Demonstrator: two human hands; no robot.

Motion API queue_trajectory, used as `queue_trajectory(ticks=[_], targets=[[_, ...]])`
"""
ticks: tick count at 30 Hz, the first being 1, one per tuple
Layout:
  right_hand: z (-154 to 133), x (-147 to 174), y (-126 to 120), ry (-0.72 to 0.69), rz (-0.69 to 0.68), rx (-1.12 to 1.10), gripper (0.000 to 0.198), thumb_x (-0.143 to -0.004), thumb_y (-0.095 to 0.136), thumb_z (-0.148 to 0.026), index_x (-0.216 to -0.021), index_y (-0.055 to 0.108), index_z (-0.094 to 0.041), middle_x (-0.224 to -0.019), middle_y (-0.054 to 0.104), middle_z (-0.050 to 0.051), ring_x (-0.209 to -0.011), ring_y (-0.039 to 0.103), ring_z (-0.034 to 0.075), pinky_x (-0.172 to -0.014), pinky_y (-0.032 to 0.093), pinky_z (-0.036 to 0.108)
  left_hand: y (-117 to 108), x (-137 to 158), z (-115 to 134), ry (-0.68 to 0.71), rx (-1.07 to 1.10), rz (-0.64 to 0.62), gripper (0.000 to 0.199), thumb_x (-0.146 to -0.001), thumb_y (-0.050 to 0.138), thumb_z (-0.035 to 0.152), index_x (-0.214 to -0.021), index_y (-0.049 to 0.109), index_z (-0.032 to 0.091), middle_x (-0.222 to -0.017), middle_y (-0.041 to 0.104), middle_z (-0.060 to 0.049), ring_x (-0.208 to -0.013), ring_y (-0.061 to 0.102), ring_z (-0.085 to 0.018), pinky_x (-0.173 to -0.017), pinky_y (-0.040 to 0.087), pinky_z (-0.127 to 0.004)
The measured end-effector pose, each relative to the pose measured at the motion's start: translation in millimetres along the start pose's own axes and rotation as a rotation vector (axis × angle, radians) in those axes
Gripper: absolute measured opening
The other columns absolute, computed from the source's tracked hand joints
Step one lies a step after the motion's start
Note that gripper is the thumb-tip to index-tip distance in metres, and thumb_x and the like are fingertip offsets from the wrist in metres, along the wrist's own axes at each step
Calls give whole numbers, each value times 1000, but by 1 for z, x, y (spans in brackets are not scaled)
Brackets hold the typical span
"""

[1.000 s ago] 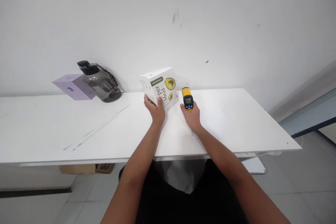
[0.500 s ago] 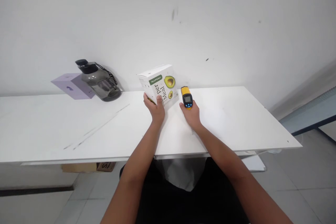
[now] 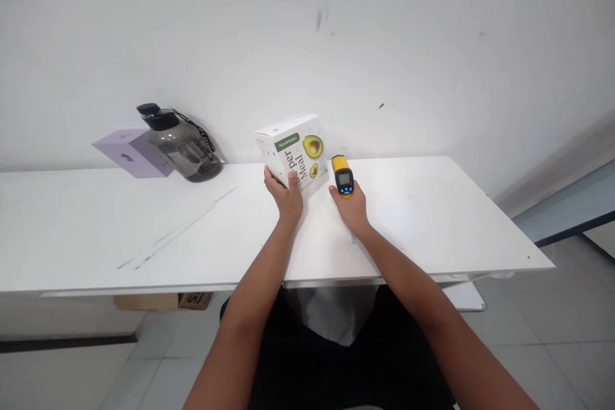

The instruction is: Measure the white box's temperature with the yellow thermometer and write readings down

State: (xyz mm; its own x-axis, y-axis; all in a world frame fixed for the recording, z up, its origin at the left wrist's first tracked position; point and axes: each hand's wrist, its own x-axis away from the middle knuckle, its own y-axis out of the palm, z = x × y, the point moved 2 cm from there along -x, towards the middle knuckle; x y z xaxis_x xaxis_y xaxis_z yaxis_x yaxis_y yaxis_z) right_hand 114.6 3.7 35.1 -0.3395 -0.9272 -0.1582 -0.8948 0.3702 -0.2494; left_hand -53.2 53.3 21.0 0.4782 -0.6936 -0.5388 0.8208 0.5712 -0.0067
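My left hand (image 3: 287,197) is closed on the lower left edge of a white meal box (image 3: 281,157) with avocado pictures and a green label. The box is tilted, its printed front turned toward the right. My right hand (image 3: 353,207) grips a yellow and black infrared thermometer (image 3: 343,178), its small screen and blue buttons facing me. The thermometer stands just right of the box, a narrow gap between them. Its handle is mostly hidden in my fingers.
Left on the white table (image 3: 192,237), a grey see-through water bottle (image 3: 189,150) with a black cap stands before a lilac box (image 3: 137,157). Behind the table rises a white wall (image 3: 408,32). A cardboard box (image 3: 158,301) lies below the table.
Almost nothing differs. The view has shifted slightly; both hands keep the meal box and the infrared thermometer in the same places.
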Motion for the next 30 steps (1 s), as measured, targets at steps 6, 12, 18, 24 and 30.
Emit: queue_trajectory(ticks=[6, 12, 18, 24, 30], targets=[[-1, 1, 1, -2, -25, -11, 35, -70, 60, -52, -90, 55, -23, -78, 60, -1, -74, 53, 18, -70, 43, 30, 0, 0, 2, -6, -2, 3, 74, -86, 51, 54, -144, 21, 19, -145, 29, -16, -138, 27, -25, -113, 24, -39], [2, 3, 7, -19, -169, -50, 44, -72, 60, -44, -111, 51, -25, -94, 62, 0, -84, 57, 18, -77, 44, 32, -1, 1, 1, -10, -19, 7, 76, -86, 51, 55, -144, 21, 16, -145, 28, -18, -138, 25, -25, -114, 23, -40], [8, 6, 19, -35, -322, -136, 60, -71, 65, -42, -124, 46, -23, -104, 63, 4, -92, 59, 18, -82, 45, 32, -2, -1, 0, -41, -50, 24, 77, -85, 53, 55, -144, 20, 17, -146, 27, -17, -139, 23, -26, -114, 22, -41], [4, 2, 8, 15, -190, 291, 58, -69, 62, -59, -113, 55, -22, -92, 66, 6, -84, 60, 23, -73, 43, 34, -3, -4, -1, -89, -81, 54, 79, -83, 56, 55, -143, 22, 17, -144, 27, -17, -140, 20, -27, -115, 20, -42], [4, -1, 10, -80, -249, 731, 50, -76, 54, -57, -105, 56, -16, -90, 68, 12, -88, 62, 27, -86, 35, 40, -3, -5, -5, -113, -117, 54, 78, -83, 55, 55, -143, 21, 18, -142, 29, -18, -138, 21, -28, -114, 20, -46]])
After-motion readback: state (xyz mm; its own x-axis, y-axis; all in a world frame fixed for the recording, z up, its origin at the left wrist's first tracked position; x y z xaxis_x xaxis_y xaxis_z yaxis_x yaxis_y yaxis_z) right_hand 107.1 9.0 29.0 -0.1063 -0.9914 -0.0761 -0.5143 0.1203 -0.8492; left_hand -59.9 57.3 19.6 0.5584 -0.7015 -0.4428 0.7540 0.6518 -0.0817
